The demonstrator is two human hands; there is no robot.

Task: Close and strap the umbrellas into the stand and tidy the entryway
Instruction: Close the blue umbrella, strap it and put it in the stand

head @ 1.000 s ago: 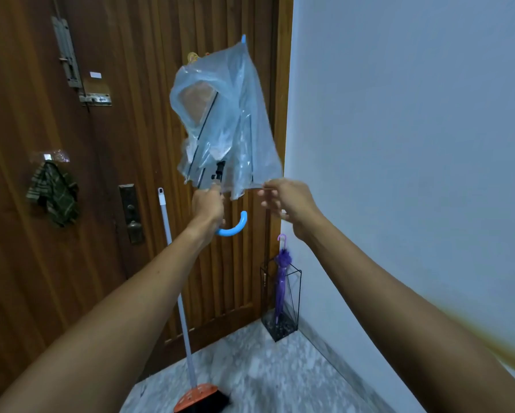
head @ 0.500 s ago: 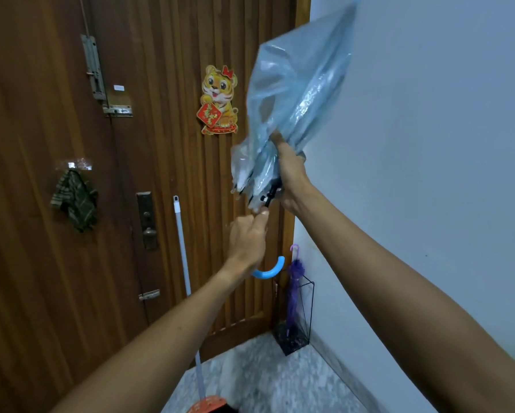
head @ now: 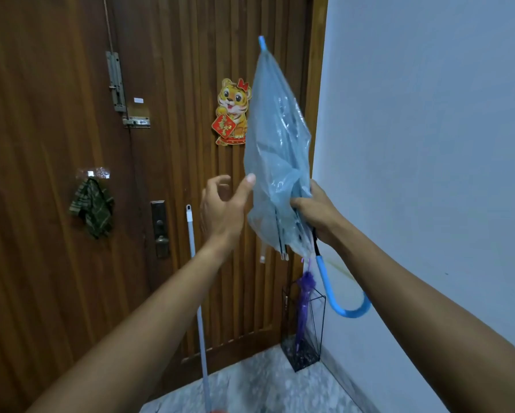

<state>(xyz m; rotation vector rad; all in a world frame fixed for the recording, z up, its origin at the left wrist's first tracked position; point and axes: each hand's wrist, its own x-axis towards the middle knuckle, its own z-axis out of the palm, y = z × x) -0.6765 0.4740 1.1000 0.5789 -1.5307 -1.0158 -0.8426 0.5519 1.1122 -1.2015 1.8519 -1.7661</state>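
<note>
While gripped by the right hand (head: 316, 213) around its gathered folds, collapsed blue umbrella (head: 277, 162) held tip-up before the wooden door (head: 173, 174). Left hand (head: 223, 207) open just beside the canopy, fingers loosely curled. Purple umbrella (head: 304, 305) upright in wire stand (head: 320, 323) in the corner below.

Both forearms are bare with no sleeves in view, and the left hand (head: 220, 204) and right hand (head: 317, 214) wear nothing.
</note>
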